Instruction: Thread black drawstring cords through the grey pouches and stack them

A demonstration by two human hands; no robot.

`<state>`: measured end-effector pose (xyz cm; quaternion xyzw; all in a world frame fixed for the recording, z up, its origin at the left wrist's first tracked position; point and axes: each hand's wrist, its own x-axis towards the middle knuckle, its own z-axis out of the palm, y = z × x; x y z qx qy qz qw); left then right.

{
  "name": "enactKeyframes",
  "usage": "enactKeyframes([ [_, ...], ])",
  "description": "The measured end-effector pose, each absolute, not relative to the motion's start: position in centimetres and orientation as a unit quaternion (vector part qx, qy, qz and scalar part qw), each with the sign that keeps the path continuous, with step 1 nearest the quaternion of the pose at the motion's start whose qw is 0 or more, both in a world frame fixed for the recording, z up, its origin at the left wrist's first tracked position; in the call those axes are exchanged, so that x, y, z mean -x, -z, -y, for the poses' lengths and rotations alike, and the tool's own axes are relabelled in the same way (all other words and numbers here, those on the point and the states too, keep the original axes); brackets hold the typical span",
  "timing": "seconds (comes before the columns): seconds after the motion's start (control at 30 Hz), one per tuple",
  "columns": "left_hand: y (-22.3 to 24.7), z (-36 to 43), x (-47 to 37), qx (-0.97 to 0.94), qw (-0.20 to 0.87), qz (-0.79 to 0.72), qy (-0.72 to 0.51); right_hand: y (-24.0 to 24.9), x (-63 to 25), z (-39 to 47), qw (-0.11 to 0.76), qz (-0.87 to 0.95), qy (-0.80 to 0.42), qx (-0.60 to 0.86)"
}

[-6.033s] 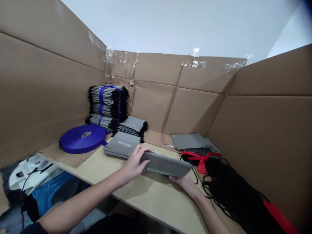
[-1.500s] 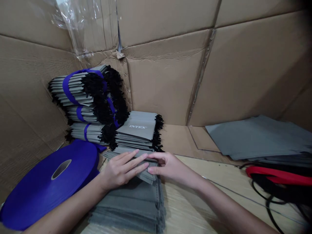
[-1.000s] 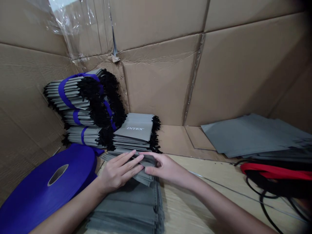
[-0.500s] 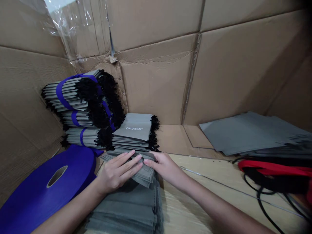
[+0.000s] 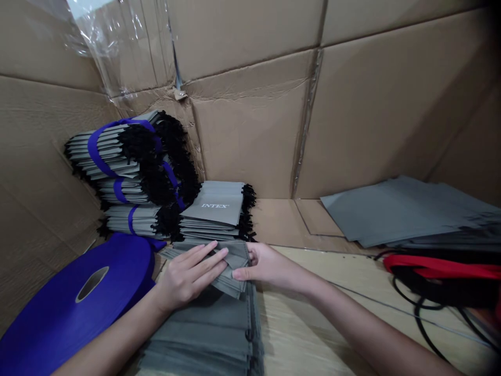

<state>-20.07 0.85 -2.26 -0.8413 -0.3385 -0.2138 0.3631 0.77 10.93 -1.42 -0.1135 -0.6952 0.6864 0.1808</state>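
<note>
My left hand (image 5: 188, 277) lies with its fingers stretched out flat on a small grey fabric bag (image 5: 235, 256), on top of a stack of such pieces. At that bag's right edge, my right hand (image 5: 266, 266) pinches the cloth between thumb and fingers; a flap looks folded over there. Under and in front of my hands is a stack of larger grey fabric pieces (image 5: 211, 324). Just beyond stands a pile of grey bags (image 5: 215, 203) printed INTEX, with black cords bunched along its right side.
Bundles of grey bags tied with blue strips (image 5: 129, 172) are stacked in the cardboard corner. A big blue roll of webbing (image 5: 47, 308) lies left. At right are flat grey sheets (image 5: 395, 214), a red-and-black item (image 5: 438, 271) and black cords. Cardboard walls (image 5: 250, 136) enclose the back.
My right hand has shifted its grip slightly at the bag's right edge, its thumb now lower and further from the fingers. The left hand stays almost where it was.
</note>
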Motion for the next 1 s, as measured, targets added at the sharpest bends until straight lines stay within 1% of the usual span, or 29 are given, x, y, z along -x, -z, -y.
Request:
enactKeyframes([
  [0.07, 2.22, -0.8, 20.09, 0.841, 0.364, 0.34, 0.209, 1.38, -0.53, -10.91, 0.18, 0.708, -0.669, 0.133],
  [0.2, 2.16, -0.74, 20.15, 0.844, 0.367, 0.335, 0.204, 0.79, -0.69, -10.7, 0.217, 0.725, -0.632, 0.167],
  [0.27, 2.21, -0.81, 20.16, 0.842, 0.367, 0.336, 0.206, 0.55, -0.98, -10.64, 0.223, 0.717, -0.641, 0.156],
  [0.43, 2.34, -0.94, 20.14, 0.84, 0.365, 0.339, 0.215, 0.81, -1.43, -11.0, 0.169, 0.701, -0.685, 0.102],
  [0.57, 2.25, -0.82, 20.13, 0.844, 0.363, 0.332, 0.214, 0.91, -1.24, -11.2, 0.16, 0.683, -0.706, 0.094],
  [0.9, 2.15, -0.95, 20.01, 0.843, 0.366, 0.33, 0.218, 0.89, -0.93, -10.78, 0.211, 0.665, -0.688, 0.201],
  [1.0, 2.26, -0.95, 20.11, 0.842, 0.366, 0.332, 0.214, 0.81, -1.32, -10.78, 0.19, 0.676, -0.695, 0.155],
])
